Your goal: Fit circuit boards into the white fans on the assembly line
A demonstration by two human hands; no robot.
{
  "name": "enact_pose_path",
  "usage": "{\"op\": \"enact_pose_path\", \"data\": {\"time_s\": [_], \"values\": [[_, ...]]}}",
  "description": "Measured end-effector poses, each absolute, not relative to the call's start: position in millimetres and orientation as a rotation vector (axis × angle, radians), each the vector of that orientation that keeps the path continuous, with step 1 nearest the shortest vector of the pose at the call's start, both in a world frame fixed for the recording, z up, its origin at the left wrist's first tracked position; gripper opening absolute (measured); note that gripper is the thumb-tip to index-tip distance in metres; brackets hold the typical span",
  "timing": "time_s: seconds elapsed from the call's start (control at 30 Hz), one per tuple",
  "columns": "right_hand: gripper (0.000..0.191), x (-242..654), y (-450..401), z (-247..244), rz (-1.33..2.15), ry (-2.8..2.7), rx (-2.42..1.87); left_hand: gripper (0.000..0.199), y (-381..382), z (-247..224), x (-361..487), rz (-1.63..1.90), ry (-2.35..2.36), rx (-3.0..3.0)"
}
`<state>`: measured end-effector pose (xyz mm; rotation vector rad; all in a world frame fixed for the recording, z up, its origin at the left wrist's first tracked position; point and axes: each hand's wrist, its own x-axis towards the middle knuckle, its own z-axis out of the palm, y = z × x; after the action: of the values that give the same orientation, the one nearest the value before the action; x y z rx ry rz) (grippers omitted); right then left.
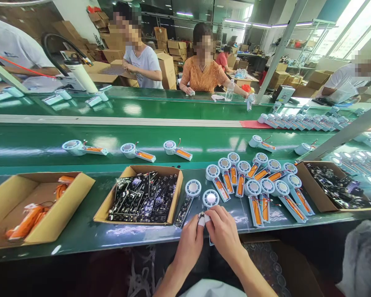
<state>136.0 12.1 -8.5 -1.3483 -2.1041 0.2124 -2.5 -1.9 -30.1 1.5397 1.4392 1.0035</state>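
Observation:
Straight ahead of me, a pale blue handheld fan [210,199] lies on the bench with its round head away from me. My left hand [189,238] and my right hand [225,229] meet over its handle, fingers closed and thumbs together. White coverings wrap both thumb tips. A small dark part [201,215] shows at the left fingertips; its kind is too small to make out. Most of the handle is hidden under my hands. Just to the left lies another fan [193,188] with a black circuit board [183,211] along its handle.
A carton of circuit boards [177,198] stands left, beside a carton with orange-wrapped batteries [34,220]. Several open fans [252,187] with orange batteries crowd the right, before another board carton [306,181]. More fans [170,146] lie on the green conveyor [24,138]. Co-workers sit opposite.

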Motion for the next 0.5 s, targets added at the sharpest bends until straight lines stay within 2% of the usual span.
{"op": "enact_pose_path", "data": {"time_s": [0.1, 0.37, 0.5], "values": [[0.026, 139, 14, -7, 0.257, -2.135, -1.290, 0.027, 0, -26, -9, 0.890, 1.438, 1.677], [0.027, 157, 26, 6, 0.716, -2.031, -1.129, 0.023, 6, -3, -30, 0.733, 1.325, 1.760], [0.024, 159, 29, 9, 0.725, -2.086, -1.099, 0.024, 8, 0, -31, 0.678, 1.302, 1.799]]}}
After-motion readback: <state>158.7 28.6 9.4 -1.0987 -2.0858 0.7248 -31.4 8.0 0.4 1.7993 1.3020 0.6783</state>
